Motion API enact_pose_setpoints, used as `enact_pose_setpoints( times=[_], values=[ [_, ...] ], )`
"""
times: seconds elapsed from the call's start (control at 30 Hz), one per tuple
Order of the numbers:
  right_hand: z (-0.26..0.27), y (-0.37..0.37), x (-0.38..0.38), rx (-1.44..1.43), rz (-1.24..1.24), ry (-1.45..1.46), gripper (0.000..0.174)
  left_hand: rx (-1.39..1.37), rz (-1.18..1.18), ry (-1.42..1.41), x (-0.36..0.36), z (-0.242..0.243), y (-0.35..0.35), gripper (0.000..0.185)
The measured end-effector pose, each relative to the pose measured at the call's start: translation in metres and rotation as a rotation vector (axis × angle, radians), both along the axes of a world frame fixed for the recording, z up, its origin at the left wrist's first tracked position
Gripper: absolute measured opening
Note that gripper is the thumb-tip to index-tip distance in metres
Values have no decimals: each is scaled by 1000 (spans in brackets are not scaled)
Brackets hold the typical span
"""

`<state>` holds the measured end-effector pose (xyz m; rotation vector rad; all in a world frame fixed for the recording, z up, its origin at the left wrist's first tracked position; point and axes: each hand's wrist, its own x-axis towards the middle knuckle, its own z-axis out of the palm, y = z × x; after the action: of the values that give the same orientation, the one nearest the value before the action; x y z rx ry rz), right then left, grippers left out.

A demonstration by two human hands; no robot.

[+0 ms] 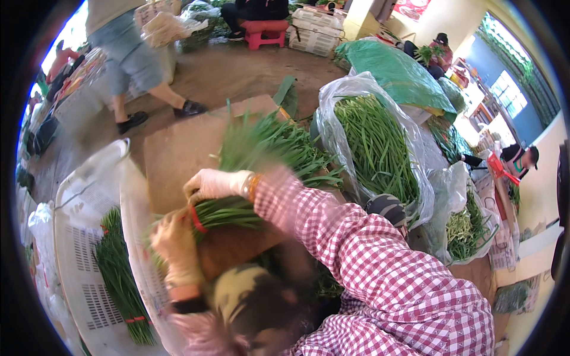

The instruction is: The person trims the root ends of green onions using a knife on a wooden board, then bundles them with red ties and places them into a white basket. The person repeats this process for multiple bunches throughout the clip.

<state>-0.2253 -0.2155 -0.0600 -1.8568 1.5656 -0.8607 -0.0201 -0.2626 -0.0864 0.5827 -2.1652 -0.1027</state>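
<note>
A bundle of long green leaves, likely garlic chives (231, 214), lies across the front of me with a red band (197, 220) around it. My left hand (174, 242), in a pale thin glove, grips its left end beside the band. My right hand (213, 184), gloved too, has its fingers curled down at the bundle's upper side, close to the band; the fingertips are partly hidden. Behind my right wrist, loose green leaves (271, 142) lie heaped on a brown board (187, 155). Both sleeves are red-and-white checked.
A white plastic crate (84, 249) at the left holds banded green bundles (120, 276). Clear bags of leaves (378, 142) and a green sack (396, 75) stand at the right. Camouflage-patterned cloth (254, 298) shows below the bundle. A person (129, 58) walks at the upper left; others sit farther off.
</note>
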Motion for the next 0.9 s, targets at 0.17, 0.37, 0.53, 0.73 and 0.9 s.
enact_pose_setpoints(
  times=[0.17, 0.37, 0.53, 0.73, 0.9],
  values=[
    [27, 23, 28, -451, -112, 654, 18, 350, 106, -139, 1, 14, -9, 21],
    [33, 30, 57, -429, -165, 1247, 8, 424, -221, -752, -31, 44, -71, 24],
    [26, 23, 68, -314, -203, 1192, 8, 422, -95, -701, -49, 8, -79, 23],
    [39, 55, 72, -283, -148, 1052, 31, 588, -40, -353, -23, 28, -54, 26],
    [41, 78, 73, -347, -145, 1013, 33, 602, -161, -541, 17, 69, -1, 35]
  ],
)
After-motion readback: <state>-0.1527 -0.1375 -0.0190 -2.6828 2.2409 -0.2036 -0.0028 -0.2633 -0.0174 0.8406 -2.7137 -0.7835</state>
